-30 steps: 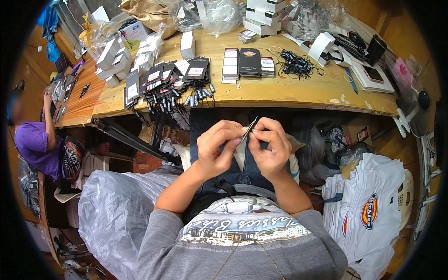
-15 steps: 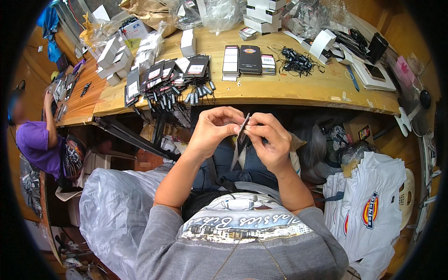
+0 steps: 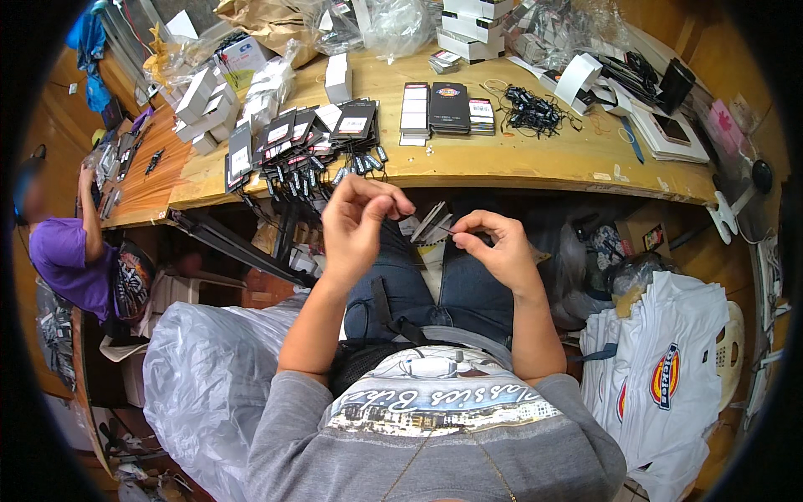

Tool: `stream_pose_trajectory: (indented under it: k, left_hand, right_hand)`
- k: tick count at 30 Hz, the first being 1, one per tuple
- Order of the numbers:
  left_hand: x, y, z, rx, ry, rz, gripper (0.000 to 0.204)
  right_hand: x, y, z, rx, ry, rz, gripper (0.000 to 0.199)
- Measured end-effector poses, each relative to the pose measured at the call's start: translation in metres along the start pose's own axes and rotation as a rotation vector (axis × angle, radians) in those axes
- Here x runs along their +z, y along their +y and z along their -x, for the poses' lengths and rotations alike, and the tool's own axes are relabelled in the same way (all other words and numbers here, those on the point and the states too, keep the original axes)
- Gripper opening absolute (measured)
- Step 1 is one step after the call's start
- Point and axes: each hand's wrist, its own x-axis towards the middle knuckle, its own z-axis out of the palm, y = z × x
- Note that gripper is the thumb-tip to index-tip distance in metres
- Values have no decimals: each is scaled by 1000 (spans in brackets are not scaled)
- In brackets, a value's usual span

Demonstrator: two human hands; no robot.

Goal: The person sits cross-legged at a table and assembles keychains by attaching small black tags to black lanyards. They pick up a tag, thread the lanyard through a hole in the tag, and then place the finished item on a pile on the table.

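Over my lap, my right hand pinches a small stack of dark hang tags with a thin black string running from them. My left hand is raised a little to the left, thumb and fingers pinched on the other end of that string. Both hands sit just below the front edge of the wooden table. On the table ahead lies a fanned pile of finished black tags with cords and neat stacks of black and white tags.
A tangle of black strings and white boxes lie on the table. A clear plastic bag is at my left, folded white shirts at my right. A person in purple works at the far left.
My hands have drawn apart: the left rose and moved left, pulling the string out from the tags, while the right stayed holding the tags over my lap.
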Motion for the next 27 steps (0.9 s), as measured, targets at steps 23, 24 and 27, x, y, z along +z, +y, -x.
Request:
stream_pose_trajectory:
  k: [23,24,27]
  left_hand:
    - [26,7,8,-391,-71,110,27]
    - [26,8,8,-391,-73,103,30]
    - [25,7,8,-383,-94,83,31]
  right_hand:
    - [12,-21,3,-8,230,-278,13]
    - [13,-21,3,-17,242,-275,14]
    - [14,-22,3,-35,248,-254,13]
